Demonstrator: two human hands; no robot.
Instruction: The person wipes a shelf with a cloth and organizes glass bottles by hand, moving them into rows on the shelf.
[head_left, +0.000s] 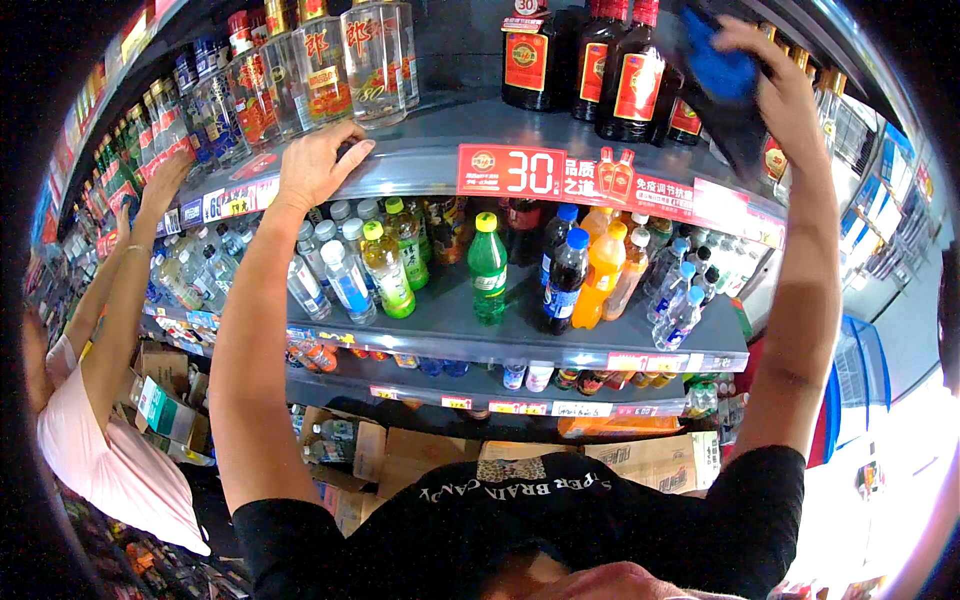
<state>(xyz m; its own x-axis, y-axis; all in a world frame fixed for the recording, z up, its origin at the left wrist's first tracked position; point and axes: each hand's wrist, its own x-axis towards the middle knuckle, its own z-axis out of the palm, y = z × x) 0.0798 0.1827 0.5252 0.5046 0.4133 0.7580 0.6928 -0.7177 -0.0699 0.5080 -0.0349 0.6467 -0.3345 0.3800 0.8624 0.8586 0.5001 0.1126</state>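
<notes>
My right hand (782,88) is raised at the upper right, its fingers closed on a blue cloth (722,66) that is smeared by motion. The cloth is beside dark bottles with red labels (638,85) on the top shelf. My left hand (318,166) rests on the front edge of that shelf (410,165), thumb apart from the fingers and nothing held. Just behind it stand clear glass bottles (378,62) with red print.
Below, drink bottles fill another shelf, among them a green bottle (488,270) and an orange one (600,275). Cardboard boxes (425,460) sit underneath. At the left a person in a pink top (120,465) reaches toward bottles. Blue crates (850,385) stand at the right.
</notes>
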